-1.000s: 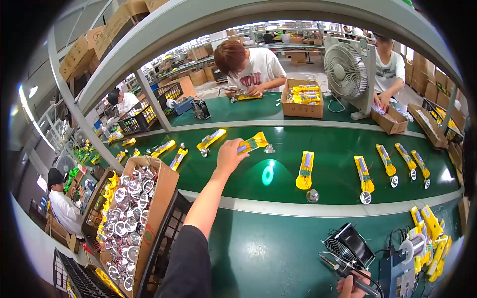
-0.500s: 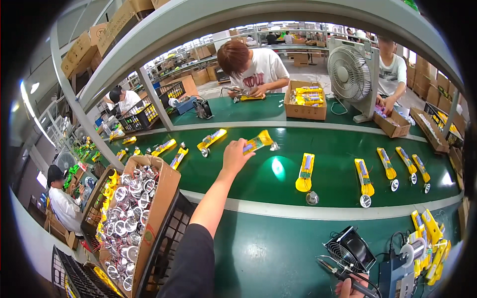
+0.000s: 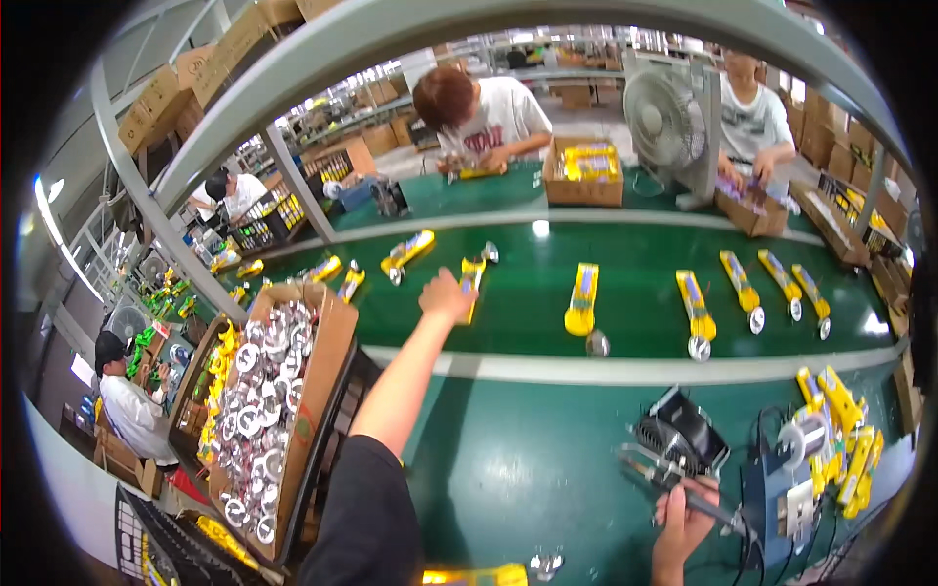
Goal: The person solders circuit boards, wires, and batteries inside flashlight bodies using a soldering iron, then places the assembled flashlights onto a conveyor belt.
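Note:
My left hand [image 3: 447, 296] reaches over the green belt, closed with its fingertips at the side of a yellow flashlight assembly [image 3: 473, 278]. A silver reflector [image 3: 490, 252] hangs off that assembly's far end. My right hand [image 3: 686, 510] is wrapped round a soldering iron [image 3: 707, 505], whose tip points left beside a small black fan [image 3: 684, 430]. At the lower edge, another yellow flashlight assembly [image 3: 477, 576] is partly cut off, with a reflector [image 3: 547, 564] next to it.
More assemblies [image 3: 582, 301] lie along the belt [image 3: 528, 337]. Left stands a carton [image 3: 332, 361] of reflectors. A blue-grey soldering station [image 3: 772, 488], solder spool [image 3: 803, 438] and yellow pile [image 3: 850, 439] are right. Across sit two co-workers [image 3: 498, 122] [image 3: 752, 122], beside a white fan [image 3: 669, 122].
My left hand has lowered the flashlight assembly onto the belt and turned it upright in view. The greenish light spot is gone. My right hand and the iron show farther up.

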Tool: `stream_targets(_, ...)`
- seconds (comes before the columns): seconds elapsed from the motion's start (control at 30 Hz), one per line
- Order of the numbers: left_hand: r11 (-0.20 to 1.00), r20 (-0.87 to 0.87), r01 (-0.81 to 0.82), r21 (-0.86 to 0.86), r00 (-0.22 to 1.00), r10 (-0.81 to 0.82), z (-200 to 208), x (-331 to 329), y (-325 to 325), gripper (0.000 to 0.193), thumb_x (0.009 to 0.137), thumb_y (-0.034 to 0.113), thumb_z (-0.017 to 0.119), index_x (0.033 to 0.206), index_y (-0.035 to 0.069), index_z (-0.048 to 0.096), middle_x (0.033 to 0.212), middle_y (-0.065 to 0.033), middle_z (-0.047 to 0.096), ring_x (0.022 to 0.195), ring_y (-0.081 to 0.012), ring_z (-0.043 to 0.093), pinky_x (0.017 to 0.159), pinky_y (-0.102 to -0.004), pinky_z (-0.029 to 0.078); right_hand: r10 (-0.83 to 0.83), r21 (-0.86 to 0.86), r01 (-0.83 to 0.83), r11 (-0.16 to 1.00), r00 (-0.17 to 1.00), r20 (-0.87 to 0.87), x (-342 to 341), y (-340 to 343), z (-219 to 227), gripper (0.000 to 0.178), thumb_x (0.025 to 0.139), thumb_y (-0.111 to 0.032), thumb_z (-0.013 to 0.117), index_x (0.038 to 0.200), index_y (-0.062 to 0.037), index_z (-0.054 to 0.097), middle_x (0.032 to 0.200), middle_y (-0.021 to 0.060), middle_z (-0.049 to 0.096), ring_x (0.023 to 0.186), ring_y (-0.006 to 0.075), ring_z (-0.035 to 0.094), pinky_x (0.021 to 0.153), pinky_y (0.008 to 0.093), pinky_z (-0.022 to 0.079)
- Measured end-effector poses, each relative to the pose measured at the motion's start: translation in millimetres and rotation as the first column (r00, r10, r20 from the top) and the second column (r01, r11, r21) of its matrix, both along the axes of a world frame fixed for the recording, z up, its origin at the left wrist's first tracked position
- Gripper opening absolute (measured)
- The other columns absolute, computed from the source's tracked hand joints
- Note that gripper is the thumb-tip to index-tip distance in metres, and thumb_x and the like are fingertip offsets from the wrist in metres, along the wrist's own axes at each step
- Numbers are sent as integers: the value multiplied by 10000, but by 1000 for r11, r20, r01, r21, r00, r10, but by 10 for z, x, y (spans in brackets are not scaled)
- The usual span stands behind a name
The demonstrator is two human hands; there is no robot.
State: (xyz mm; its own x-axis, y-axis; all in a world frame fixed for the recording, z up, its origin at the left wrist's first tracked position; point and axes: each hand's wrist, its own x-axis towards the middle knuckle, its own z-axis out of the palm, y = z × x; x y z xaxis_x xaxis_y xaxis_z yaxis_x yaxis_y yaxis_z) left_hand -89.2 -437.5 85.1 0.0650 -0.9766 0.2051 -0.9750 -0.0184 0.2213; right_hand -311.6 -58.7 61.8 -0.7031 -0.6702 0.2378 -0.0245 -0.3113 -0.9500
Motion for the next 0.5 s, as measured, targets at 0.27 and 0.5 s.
stream_targets(0.27, 881, -136, 453, 132, 889, -437, 498, 267, 1825, 356, 794, 299, 528, 969, -11, 540, 859, -159, 605, 816, -277, 585, 694, -348, 454, 70, 13, -70, 997, 998, 3, 82, 86, 12, 175, 786, -22, 530, 928, 8, 434, 677, 47, 479, 493, 65, 461, 429, 160, 346)
stream_targets(0.5, 841, -287, 540, 29, 810, -511, 447, 660, 3582, 179, 820, 103, 491, 958, 12, 560, 856, -148, 598, 790, -291, 576, 692, -339, 453, 126, -85, -131, 988, 990, -65, 234, 234, 130, 159, 767, -31, 546, 894, 1, 457, 719, 45, 476, 516, 66, 482, 437, 162, 376)
